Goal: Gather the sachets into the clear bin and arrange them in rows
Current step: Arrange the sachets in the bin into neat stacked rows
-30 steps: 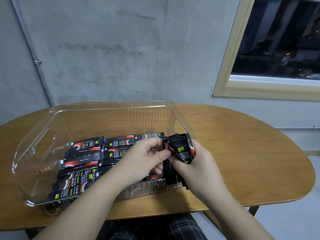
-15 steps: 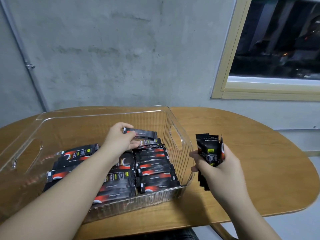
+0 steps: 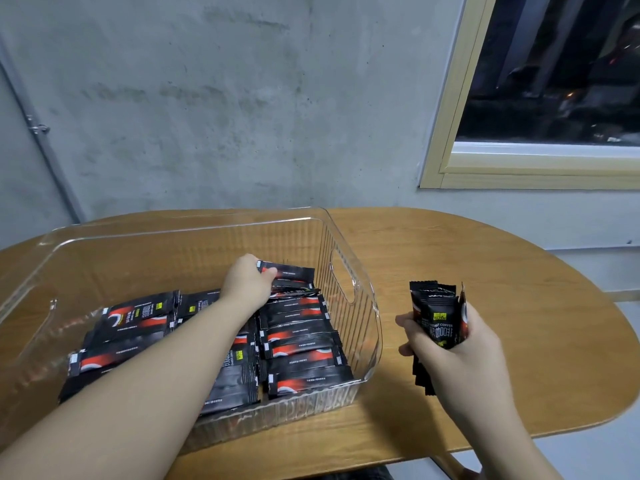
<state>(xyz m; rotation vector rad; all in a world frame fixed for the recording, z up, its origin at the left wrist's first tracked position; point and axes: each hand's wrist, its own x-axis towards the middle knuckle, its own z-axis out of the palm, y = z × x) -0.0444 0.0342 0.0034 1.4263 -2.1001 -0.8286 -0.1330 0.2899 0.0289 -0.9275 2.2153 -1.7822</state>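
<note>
Hands (image 3: 247, 284) (image 3: 460, 344) gripping sachets (image 3: 437, 320)

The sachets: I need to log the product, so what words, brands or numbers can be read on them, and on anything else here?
"INSTANT COFFEE": white print on the front sachet of the bundle in the right hand's grip.
Yellow-green logo square above it: too small to read.
Large characters below it: blurred, unreadable.
Print on the sachets in the clear bin, including the one under the left hand: too small or blurred.
Nothing else bears text.

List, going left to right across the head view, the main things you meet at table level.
Clear bin's left wall → rows of sachets in the bin → right hand gripping a bundle of sachets → bare table.
</note>
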